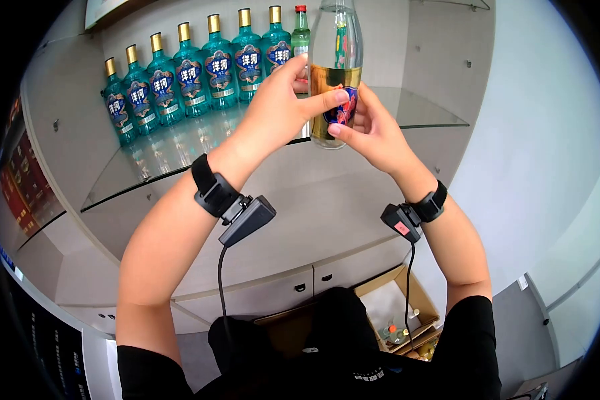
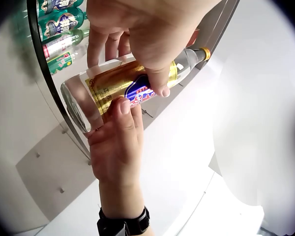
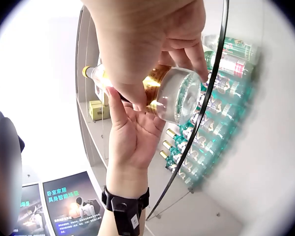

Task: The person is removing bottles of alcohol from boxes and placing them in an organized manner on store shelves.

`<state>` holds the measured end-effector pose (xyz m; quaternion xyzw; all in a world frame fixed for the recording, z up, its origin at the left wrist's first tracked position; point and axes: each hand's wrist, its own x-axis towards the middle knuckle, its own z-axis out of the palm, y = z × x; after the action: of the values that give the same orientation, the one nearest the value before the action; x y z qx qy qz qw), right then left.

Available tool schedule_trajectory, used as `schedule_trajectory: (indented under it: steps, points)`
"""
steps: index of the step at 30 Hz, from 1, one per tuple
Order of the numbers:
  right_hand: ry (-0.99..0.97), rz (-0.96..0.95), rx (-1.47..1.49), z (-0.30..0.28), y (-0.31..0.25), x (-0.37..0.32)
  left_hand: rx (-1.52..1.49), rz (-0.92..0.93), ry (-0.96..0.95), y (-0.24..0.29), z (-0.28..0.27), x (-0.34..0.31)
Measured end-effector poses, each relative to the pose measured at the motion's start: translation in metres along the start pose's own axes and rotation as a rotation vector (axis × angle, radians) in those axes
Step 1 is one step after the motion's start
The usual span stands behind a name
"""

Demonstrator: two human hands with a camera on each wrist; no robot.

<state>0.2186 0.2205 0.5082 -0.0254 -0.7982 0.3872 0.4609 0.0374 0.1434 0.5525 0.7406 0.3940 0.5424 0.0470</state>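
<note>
A clear glass bottle [image 1: 337, 50] with a gold label is held upright between both hands in front of the shelf. My left hand [image 1: 280, 107] grips it from the left, thumb across the gold label. From the right, my right hand [image 1: 379, 137] grips the lower part, its thumb low on the label. The left wrist view shows the bottle's yellow-orange cap [image 2: 205, 54] and the blue and red emblem [image 2: 137, 89] on the label. In the right wrist view the thick glass base [image 3: 179, 96] stands out beyond the fingers.
Several teal bottles [image 1: 189, 75] with gold caps line the glass shelf [image 1: 420, 110], a green bottle [image 1: 301, 33] with a red cap at their right end. Below are drawers [image 1: 273, 290]. A cardboard box [image 1: 420, 287] holding several bottles stands on the floor at the right.
</note>
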Motion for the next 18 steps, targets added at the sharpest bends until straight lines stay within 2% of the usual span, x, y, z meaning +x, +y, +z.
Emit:
schedule_trajectory:
  steps: [2, 8, 18]
  points:
    - [-0.019, 0.001, 0.011, 0.001, 0.003, 0.007, -0.022, 0.026, 0.022, -0.011, -0.001, 0.003]
    - [-0.046, 0.015, 0.043, 0.006, 0.011, 0.029, -0.022, -0.109, 0.178, -0.019, -0.008, 0.008]
    - [-0.086, 0.04, 0.063, 0.009, 0.019, 0.046, 0.049, -0.123, 0.174, -0.022, -0.019, 0.012]
